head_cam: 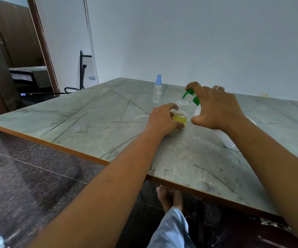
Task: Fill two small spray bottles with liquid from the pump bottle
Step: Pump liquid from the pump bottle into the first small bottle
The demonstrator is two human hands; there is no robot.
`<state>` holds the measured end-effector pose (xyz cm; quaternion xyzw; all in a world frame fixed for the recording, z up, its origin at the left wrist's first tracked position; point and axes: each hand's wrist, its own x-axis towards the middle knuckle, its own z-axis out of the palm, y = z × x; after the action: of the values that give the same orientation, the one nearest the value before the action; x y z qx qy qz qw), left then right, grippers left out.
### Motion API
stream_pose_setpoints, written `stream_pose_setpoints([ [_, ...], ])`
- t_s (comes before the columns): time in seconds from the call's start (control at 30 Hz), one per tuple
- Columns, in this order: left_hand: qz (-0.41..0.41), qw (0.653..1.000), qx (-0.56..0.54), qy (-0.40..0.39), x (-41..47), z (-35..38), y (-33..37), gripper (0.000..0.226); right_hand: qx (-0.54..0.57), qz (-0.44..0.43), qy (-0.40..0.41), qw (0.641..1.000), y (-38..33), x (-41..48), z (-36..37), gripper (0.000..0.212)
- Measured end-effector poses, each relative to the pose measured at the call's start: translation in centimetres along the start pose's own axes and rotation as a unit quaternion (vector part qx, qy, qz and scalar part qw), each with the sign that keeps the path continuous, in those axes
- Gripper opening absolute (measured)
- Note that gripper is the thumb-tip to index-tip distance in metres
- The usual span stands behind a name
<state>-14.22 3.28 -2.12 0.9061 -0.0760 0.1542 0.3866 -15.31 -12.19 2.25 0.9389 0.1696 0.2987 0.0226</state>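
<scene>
A small clear spray bottle (181, 114) stands uncapped on the table with yellow liquid in its lower part. My left hand (163, 119) grips it round the base. The white pump bottle (197, 110) leans toward it, its lower end showing under my right forearm. Its green pump head (189, 93) has the nozzle just above the small bottle's mouth. My right hand (216, 108) arches over the pump head with the index finger curled on top and the thumb apart. A second small clear spray bottle (157, 92) with a blue spray cap stands behind, apart from both hands.
A thin white tube (142, 116) lies on the grey marbled table (91, 115) left of my left hand. The table's wood-edged front runs diagonally below my forearms. A white wall stands behind, a doorway at far left, and my foot (164, 194) shows under the table.
</scene>
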Motion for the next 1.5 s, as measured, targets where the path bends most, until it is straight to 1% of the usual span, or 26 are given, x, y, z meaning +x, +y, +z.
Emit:
stream_pose_setpoints([
  [0.1,0.003,1.000,-0.003,0.001,-0.01,-0.12,0.01,0.058,0.001,-0.004,0.000,1.000,0.07,-0.02,0.07,0.076],
  [0.3,0.001,1.000,-0.001,0.000,-0.01,-0.08,0.03,0.057,-0.017,-0.003,-0.003,1.000,-0.12,-0.37,0.02,0.090],
  [0.53,0.001,1.000,0.001,-0.004,-0.12,-0.16,0.09,0.057,0.003,0.003,-0.008,1.000,-0.08,-0.21,-0.20,0.077],
  [0.63,0.002,1.000,0.003,-0.002,-0.12,-0.13,0.14,0.056,0.004,0.000,-0.002,1.000,0.06,-0.10,-0.14,0.075],
  [0.77,0.000,1.000,0.003,-0.002,-0.12,-0.18,0.16,0.057,0.001,-0.008,-0.002,1.000,0.15,-0.14,0.06,0.078],
  [0.97,-0.001,1.000,0.003,-0.001,-0.08,-0.09,0.16,0.057,0.001,-0.007,-0.002,1.000,0.26,-0.34,0.10,0.091],
  [1.27,0.010,1.000,0.012,0.001,-0.08,-0.13,0.12,0.060,0.006,-0.008,-0.004,1.000,0.27,-0.38,-0.01,0.086],
  [1.4,0.003,1.000,0.009,0.009,0.10,-0.08,0.16,0.055,0.014,-0.007,-0.007,1.000,0.30,-0.33,0.06,0.087],
  [1.5,0.000,1.000,0.010,0.009,0.21,0.04,0.11,0.055,0.018,-0.001,-0.016,1.000,0.30,-0.29,0.02,0.090],
])
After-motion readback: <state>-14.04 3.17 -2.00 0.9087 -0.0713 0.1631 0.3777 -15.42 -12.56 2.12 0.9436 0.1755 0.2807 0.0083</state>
